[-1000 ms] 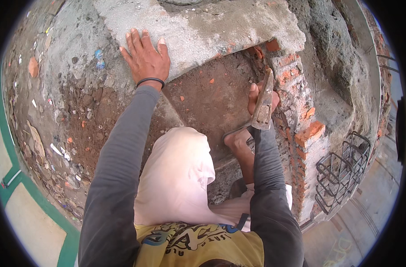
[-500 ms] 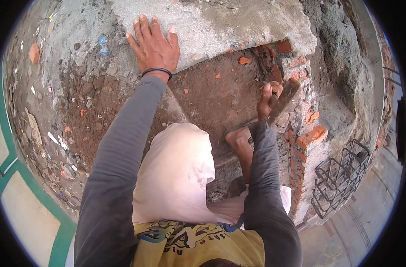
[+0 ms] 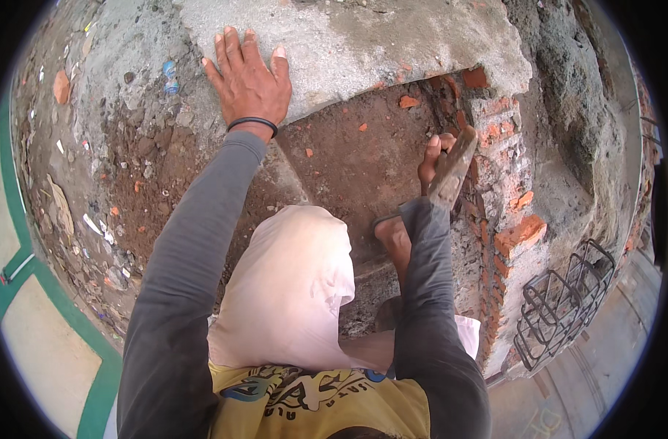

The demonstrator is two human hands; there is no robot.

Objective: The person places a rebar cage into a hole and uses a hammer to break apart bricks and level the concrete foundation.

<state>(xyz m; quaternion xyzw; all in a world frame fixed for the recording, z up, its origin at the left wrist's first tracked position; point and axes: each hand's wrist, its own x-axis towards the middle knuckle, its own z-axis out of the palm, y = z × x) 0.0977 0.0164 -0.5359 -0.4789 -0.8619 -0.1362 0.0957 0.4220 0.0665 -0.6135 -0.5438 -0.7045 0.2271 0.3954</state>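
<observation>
Beside the brick wall [image 3: 504, 157], our right hand [image 3: 428, 162] grips a hammer [image 3: 453, 170]; our left hand [image 3: 253, 89] (fingers spread, released) rests farther left on concrete [image 3: 392, 40]. We're likely chipping; the next blow wants careful aim.

left fingers [image 3: 233, 50] spread, right fingers [image 3: 431, 151] curled

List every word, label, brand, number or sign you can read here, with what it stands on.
Yellow shirt: dark lettering beside a printed design; I won't copy out the words.
Grey paving, lower right: yellowish marks, too faint to make out.
Blue plastic litter, upper left: any print is too small to read.
Hammer in the right hand: no lettering visible.
</observation>
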